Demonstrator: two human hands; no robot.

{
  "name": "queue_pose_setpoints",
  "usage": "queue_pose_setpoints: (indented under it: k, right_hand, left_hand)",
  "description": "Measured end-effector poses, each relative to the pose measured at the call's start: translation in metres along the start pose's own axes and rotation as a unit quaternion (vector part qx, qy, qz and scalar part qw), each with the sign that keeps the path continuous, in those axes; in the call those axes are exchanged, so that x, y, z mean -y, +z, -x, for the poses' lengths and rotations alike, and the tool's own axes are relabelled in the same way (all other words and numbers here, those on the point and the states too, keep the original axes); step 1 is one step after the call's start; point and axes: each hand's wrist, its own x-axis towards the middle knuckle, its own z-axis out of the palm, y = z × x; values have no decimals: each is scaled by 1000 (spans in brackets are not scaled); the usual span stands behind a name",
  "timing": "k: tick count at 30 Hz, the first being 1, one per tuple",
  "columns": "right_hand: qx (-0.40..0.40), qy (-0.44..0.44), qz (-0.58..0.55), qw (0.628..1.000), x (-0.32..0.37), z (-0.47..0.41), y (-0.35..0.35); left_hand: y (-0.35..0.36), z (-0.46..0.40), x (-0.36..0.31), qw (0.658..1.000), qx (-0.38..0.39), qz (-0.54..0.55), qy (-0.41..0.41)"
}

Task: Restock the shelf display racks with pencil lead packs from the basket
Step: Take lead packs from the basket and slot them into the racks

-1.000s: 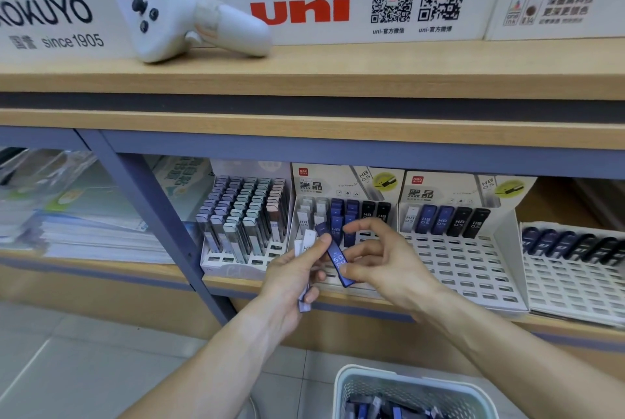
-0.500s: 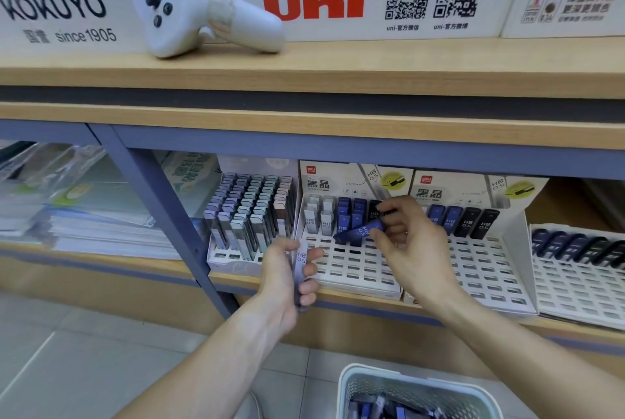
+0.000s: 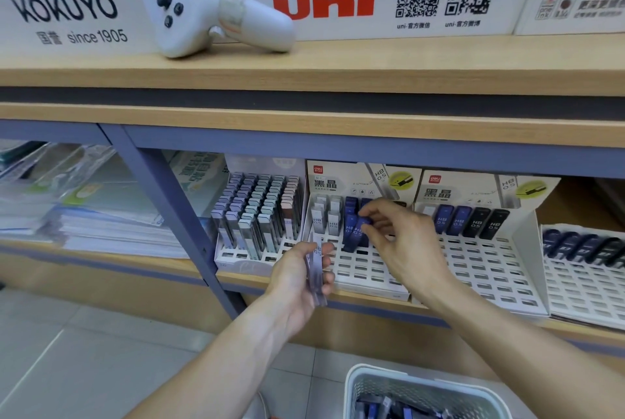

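Right hand (image 3: 402, 242) is raised at the middle display rack (image 3: 365, 269) on the lower shelf (image 3: 236, 280); its fingers (image 3: 373, 215) are curled and pinch the top of a blue pencil lead pack (image 3: 361, 232), which stands upright in the rack just beside another blue pack and right of two white packs (image 3: 326, 219). Left hand (image 3: 297, 280) is lower, in front of the rack's near edge, fingers wrapped round a small stack of grey-white lead packs (image 3: 316, 269) held on edge. White basket (image 3: 422, 391) sits on the floor at the bottom of view, more packs lying loose inside. Left rack (image 3: 260, 215) is nearly full of grey and teal packs. Right rack (image 3: 473, 256) holds one back row, two blue and two black. A white handheld controller (image 3: 216, 17) lies on the upper shelf.
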Motion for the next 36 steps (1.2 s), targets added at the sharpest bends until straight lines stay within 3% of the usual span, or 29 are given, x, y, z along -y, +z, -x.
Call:
queue_pose_setpoints:
  k: [7,14,18,25,30,33,36]
  right_hand:
    - [11,-52,36,998,3,-5,9]
    - [5,-42,17,999,3,-9,14]
    - [28,-27,14,999,-2,-4,20]
    - [34,6,44,998,5,-2,12]
    - [99,198,-139,965,12,15,-2]
    - [137,230,-218,939,9,23,-11]
    - [126,241,-295,916,8,23,-18]
  left_hand:
    - [1,0,1,1000,7,7,-1]
    - [-8,-4,5,992,-31,-118,18]
    - [-4,-4,5,990,-70,-119,40]
    - [-6,2,6,990,-35,-112,77]
    - [-1,9,2,991,-21,-107,73]
    - [3,13,3,992,20,-112,53]
    - [8,19,6,989,57,-131,45]
